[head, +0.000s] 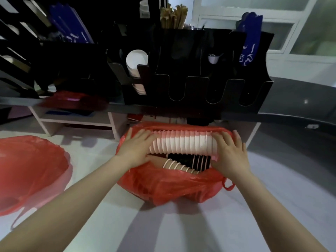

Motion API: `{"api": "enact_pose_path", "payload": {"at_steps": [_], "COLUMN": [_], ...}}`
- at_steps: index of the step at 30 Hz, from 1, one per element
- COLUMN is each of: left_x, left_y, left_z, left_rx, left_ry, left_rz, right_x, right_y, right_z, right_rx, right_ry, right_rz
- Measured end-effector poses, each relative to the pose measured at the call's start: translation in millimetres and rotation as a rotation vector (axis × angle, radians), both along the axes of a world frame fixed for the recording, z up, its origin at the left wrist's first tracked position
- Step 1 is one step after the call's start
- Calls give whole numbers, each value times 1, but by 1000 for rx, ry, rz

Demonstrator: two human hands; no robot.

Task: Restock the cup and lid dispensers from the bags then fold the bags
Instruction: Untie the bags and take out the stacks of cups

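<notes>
In the middle of the frame a long cup stack (183, 144) lies on its side in the open mouth of a red bag (172, 186), which sits on the pale counter (181, 230) just below the black dispenser (200, 88). The left hand (135, 148) takes the left end of the stack and the right hand (229, 153) the right end. On each, the grip is closed around the cups, fingers laid over the top and thumb tucked underneath. Under it in the same bag lies a second, darker stack (181, 166). The nested paper cups should weigh very little, but the column is only loosely locked together. Lifted by one end, it would likely sag or pull apart, and squeezing hard could crush the thin rims. Holding both ends and pressing gently inward, as the hands are placed, looks the safest way to carry it up to an open slot. The thin bag plastic is soft and slick and may cling to the rims on the way out. A stack of white cups (136, 64) already fills one slot at centre left, and another red bag (31, 170) lies at the left edge.
</notes>
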State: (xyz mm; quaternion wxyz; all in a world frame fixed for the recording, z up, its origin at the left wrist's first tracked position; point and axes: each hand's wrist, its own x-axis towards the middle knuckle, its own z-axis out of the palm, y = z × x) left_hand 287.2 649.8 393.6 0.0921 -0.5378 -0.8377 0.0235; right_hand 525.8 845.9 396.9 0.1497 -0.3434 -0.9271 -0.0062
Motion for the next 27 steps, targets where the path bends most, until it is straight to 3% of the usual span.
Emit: {"api": "enact_pose_path", "payload": {"at_steps": [8, 12, 16, 22, 25, 27], "left_x": [-18, -21, -25, -37, -45, -47], "left_y": [24, 36, 42, 54, 50, 45], "left_z": [3, -1, -6, -16, -23, -25], "left_rx": [155, 140, -8, -19, 5, 57], "left_ry": [-232, -273, -231, -382, -441, -476], "left_rz": [86, 87, 94, 123, 78, 30], "right_x": [2, 3, 11, 30, 37, 41], "right_y": [23, 33, 43, 51, 53, 47], "right_z": [-1, -2, 9, 10, -7, -26], "right_rx": [-323, -453, -649, -959, -1004, -954], "right_ry": [398, 413, 447, 535, 612, 498], "right_rz": [70, 99, 117, 174, 68, -23]}}
